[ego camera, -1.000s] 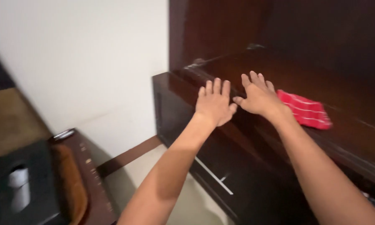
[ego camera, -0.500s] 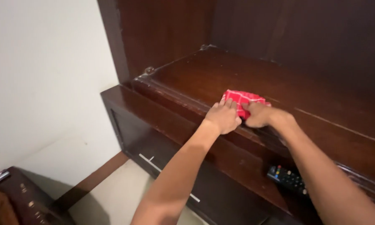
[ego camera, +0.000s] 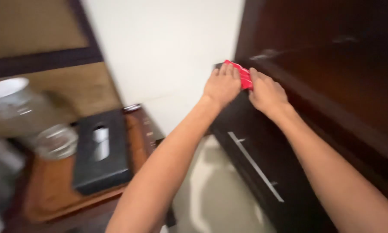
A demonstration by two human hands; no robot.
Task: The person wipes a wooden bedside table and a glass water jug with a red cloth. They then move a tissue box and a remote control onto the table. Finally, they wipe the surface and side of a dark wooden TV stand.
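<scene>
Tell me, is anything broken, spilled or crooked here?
Nothing stands out. Both hands, left hand and right hand, press a red cloth on the dark wooden cabinet. The black tissue box sits flat on its table.

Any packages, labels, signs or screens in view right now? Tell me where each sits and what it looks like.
Tissue box: on the low wooden side table at left; flat black rectangle with a white tissue showing through its top slot.
Labels, signs, screens: none that I can make out; the picture is blurred.
Not a package: the red cloth under both hands on the dark cabinet's edge.
</scene>
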